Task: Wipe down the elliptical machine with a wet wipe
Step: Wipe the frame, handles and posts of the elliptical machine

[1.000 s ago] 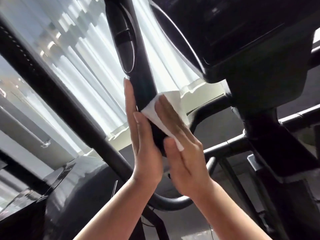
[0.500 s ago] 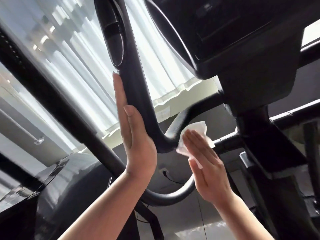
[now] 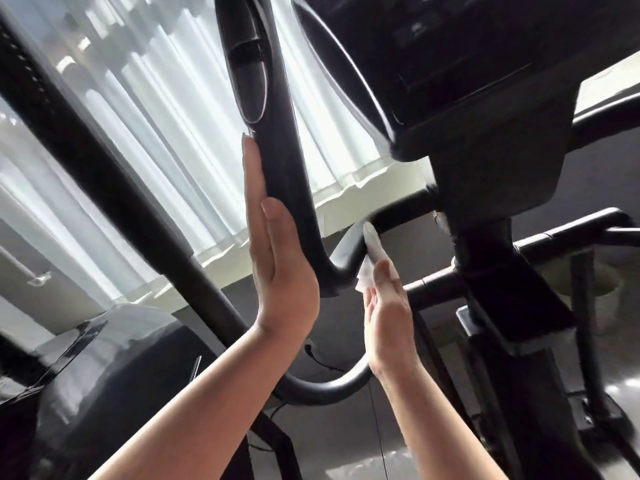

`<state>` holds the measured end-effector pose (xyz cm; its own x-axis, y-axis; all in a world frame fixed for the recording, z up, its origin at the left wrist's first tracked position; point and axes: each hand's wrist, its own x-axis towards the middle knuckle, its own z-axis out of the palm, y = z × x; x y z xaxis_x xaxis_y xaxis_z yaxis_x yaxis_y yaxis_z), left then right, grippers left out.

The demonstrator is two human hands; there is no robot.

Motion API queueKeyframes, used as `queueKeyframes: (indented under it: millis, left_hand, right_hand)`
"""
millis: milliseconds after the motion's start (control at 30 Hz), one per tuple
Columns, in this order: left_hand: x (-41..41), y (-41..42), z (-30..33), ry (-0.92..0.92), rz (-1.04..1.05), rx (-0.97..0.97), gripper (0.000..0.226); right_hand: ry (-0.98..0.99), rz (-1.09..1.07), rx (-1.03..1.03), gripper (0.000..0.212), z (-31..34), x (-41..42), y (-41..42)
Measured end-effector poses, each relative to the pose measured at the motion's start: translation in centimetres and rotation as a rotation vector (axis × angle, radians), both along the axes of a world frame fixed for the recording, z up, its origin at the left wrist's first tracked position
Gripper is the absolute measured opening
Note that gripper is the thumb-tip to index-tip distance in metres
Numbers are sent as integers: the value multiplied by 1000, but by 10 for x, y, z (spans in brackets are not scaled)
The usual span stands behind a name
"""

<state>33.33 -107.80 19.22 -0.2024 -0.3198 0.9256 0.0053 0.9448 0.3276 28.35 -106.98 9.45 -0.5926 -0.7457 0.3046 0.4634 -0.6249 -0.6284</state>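
Note:
The black elliptical handlebar (image 3: 280, 140) runs down from the top middle and bends right toward the console post. My left hand (image 3: 277, 258) lies flat with straight fingers against the bar's left side. My right hand (image 3: 388, 306) presses a white wet wipe (image 3: 369, 268) against the underside of the bend, fingers straight and seen edge-on. Most of the wipe is hidden between hand and bar. The console (image 3: 450, 64) hangs dark at the upper right.
A thick black moving arm (image 3: 104, 174) crosses diagonally on the left. A second curved bar (image 3: 332, 386) loops below my hands. The centre post (image 3: 502, 271) and cross tubes stand at the right. White curtains fill the background.
My right hand has slid the wipe from the bar's upright part down and right to the bend, then turned edge-on. My left hand stays flat on the bar.

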Motion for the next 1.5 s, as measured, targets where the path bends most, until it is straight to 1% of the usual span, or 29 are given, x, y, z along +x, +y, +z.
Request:
queueKeyframes:
  millis: [67,133,200,300,400,467,600,667,700,733,767,800,867,933,1000,1100,1167,1200,1233,1267,1367,1433,1500]
  left_hand:
    - [0,1,1,-13,-7,-7,43]
    - [1,1,2,-26,-5,-11,44]
    - [1,-1,2,-38,5,-10,48]
    - [2,-1,3,-75,-7,3,51]
    - [7,-1,4,-131,-60,38,47]
    - [11,0,7,-180,-88,77,51]
    - [24,7,10,-288,-197,148,57]
    - [42,12,1,-290,-238,209,53]
    - [54,14,-6,-249,-249,239,52]
    - [67,15,-12,-186,-255,251,51]
    - [82,15,-18,-118,-255,235,47]
    - [95,11,-23,-57,-259,195,40]
    - [120,-1,-34,10,-307,114,27]
    - [144,-16,-48,5,-313,64,24]
    - [164,-35,-64,12,-317,88,23]
    - [184,-63,-85,41,-388,187,22]
    - [187,-75,-99,20,-416,249,23]
    - [186,-79,-105,17,-433,288,23]
    - [186,-82,-112,9,-457,333,22]
    - [187,-84,-119,-5,-477,376,21]
    - [187,-94,-136,-79,-499,469,21]
    - [188,-100,-149,-113,-525,547,26]
    - [189,-103,-162,-162,-549,649,30]
  right_hand:
    - [-38,71,-11,30,5,8,20]
    - [-23,98,-14,38,7,17,40]
    - [33,91,1,43,9,28,58]
    - [134,45,70,44,13,41,79]
    - [91,69,95,36,22,52,96]
    - [45,89,82,35,28,58,103]
    - [14,23,58,48,39,66,111]
    - [80,-74,55,46,41,70,108]
    - [147,-177,77,44,44,71,106]
    - [265,-325,84,44,48,71,102]
    - [457,-505,84,46,53,70,98]
    - [694,-690,98,47,55,67,91]
    - [1127,-1018,171,45,51,58,74]
    - [1410,-1184,230,41,35,51,60]
    - [1554,-1278,303,41,11,45,52]
    - [1625,-1367,446,42,-12,44,48]
    - [1632,-1352,562,42,-24,50,47]
    - [1607,-1324,623,42,-31,54,46]
    - [1539,-1290,678,43,-37,59,44]
    - [1424,-1252,716,43,-43,69,44]
    - [993,-1170,718,41,-47,109,43]
    - [731,-1071,720,37,-45,138,50]
    - [449,-969,793,30,-53,154,59]
